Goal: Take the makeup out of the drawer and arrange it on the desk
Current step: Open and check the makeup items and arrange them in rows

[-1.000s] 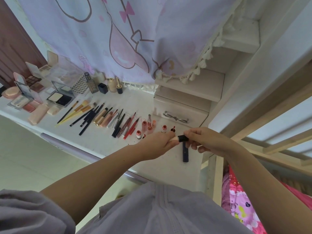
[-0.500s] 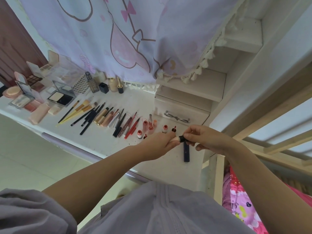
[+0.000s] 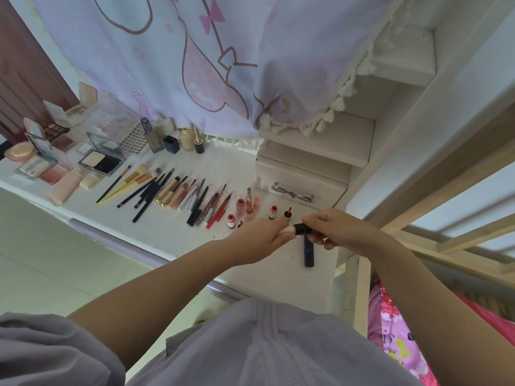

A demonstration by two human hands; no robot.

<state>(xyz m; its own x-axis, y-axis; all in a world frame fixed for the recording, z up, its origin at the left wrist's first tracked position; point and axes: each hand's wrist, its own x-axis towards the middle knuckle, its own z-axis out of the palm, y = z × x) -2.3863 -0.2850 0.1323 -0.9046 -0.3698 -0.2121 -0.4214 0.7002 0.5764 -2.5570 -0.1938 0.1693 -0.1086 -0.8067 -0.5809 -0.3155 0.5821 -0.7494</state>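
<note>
Evidently light, rigid and smooth, the small makeup tube (image 3: 294, 229) hangs above the desk (image 3: 178, 235) near the drawer (image 3: 301, 185), left hand (image 3: 264, 236) pinching its pale body, right hand (image 3: 333, 231) pinching its black cap, best held by both ends.

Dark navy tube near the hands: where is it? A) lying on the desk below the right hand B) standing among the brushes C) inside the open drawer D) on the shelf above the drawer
A: the dark navy tube lies flat on the desk, just below the right hand, apart from the brushes; the drawer is closed.
</note>
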